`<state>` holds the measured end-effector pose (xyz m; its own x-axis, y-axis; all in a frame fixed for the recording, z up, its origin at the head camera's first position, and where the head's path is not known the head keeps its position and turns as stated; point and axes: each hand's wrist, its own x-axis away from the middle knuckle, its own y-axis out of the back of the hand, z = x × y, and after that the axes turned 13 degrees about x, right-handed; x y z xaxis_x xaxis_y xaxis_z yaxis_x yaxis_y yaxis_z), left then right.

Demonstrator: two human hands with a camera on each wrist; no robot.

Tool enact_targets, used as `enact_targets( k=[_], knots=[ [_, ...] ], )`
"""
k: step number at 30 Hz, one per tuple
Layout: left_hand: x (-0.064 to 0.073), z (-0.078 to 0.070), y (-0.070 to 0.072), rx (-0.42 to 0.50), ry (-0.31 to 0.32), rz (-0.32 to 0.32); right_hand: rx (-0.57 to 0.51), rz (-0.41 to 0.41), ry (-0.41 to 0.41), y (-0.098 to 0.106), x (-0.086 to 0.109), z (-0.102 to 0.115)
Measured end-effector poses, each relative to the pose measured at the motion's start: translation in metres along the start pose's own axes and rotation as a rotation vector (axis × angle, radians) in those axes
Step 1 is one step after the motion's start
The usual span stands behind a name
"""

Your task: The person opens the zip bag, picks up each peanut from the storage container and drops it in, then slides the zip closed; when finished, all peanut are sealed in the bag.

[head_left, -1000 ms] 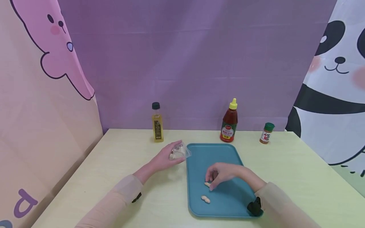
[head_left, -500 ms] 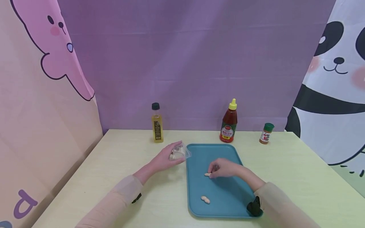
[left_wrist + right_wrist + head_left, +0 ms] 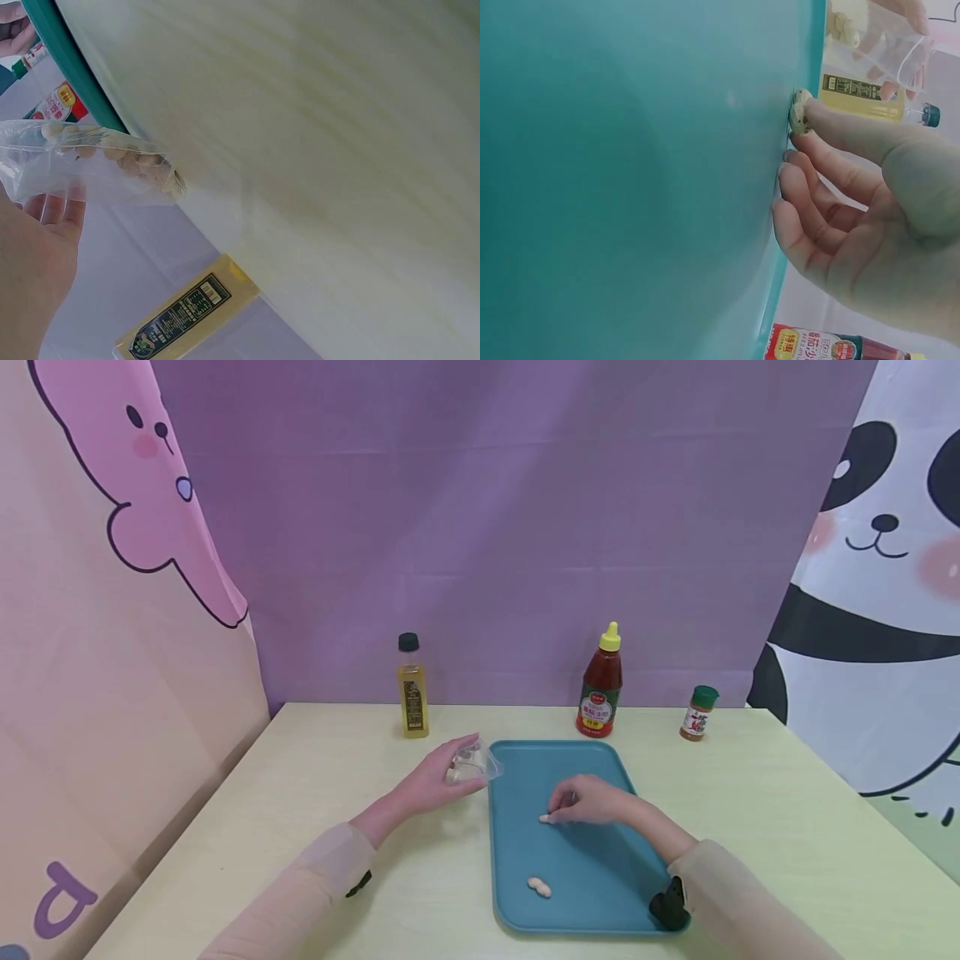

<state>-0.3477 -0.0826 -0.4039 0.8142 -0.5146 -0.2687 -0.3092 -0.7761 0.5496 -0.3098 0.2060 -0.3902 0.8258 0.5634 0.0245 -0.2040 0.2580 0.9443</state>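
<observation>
My left hand [image 3: 438, 778] grips a clear plastic container [image 3: 472, 763] beside the tray's left edge. Several peanuts in their shells [image 3: 139, 159] show through its wall in the left wrist view. Over the blue tray [image 3: 517, 777], my right hand [image 3: 588, 800] pinches a peanut [image 3: 800, 112] between thumb and index finger, at the tray's surface. The other right fingers are loosely bent close to the tray. A second peanut [image 3: 539, 887] lies nearer the tray's front edge, apart from the hand.
Behind the tray stand an oil bottle [image 3: 413, 693] on the left, a red sauce bottle [image 3: 600, 689] with a yellow cap, and a small green-capped jar [image 3: 697, 717] on the right. All are on a pale wooden table [image 3: 300, 777] backed by a purple cloth [image 3: 480, 527].
My right hand has moved farther back on the tray with the pinched peanut, then nearly stopped. The left hand and container stay in place; the other peanut has not moved.
</observation>
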Motion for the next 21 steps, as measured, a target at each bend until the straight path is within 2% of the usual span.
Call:
enact_targets(
  k=[6, 13, 17, 21],
  knots=[
    [0.000, 0.001, -0.001, 0.003, -0.009, 0.001, -0.015, 0.027, -0.024, -0.001, 0.000, 0.000],
    [0.000, 0.001, -0.001, 0.004, -0.011, 0.008, -0.028, 0.025, 0.012, 0.003, 0.000, 0.000],
    [0.001, 0.001, -0.001, -0.004, -0.012, 0.005, -0.022, -0.054, 0.031, 0.010, -0.002, 0.002],
    [0.002, -0.002, -0.001, 0.000, -0.019, 0.008, -0.021, -0.164, 0.014, 0.015, -0.006, 0.007]
  ],
)
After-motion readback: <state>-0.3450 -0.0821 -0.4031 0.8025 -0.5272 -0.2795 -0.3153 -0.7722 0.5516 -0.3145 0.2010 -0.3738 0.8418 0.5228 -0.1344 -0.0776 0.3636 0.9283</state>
